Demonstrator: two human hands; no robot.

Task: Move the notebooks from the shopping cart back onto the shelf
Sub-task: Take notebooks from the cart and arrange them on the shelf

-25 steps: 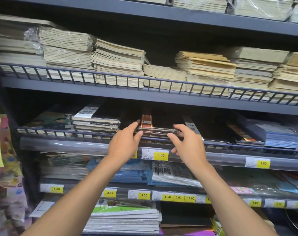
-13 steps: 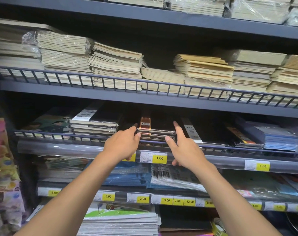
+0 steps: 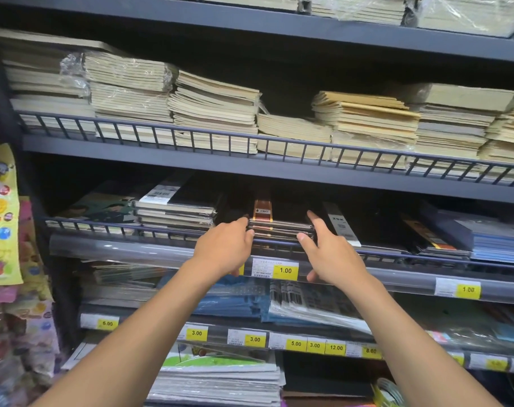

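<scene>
Push the notebooks (image 3: 280, 229), held between curled, gripping fingers of the left hand (image 3: 222, 251) and straight, pressing fingers of the right hand (image 3: 333, 257), back along their long axis into the shelf (image 3: 117, 245).

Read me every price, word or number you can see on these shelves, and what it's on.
"25K": band on a black notebook
"1.00": middle rail tag
"1.00": right rail tag
"5.00", "3.00", "3.00", "5.00", "3.00", "12.00", "8.00": lower rail tags, left to right
Fine print, barcode labels, far-right tags: too blurred to read.
</scene>
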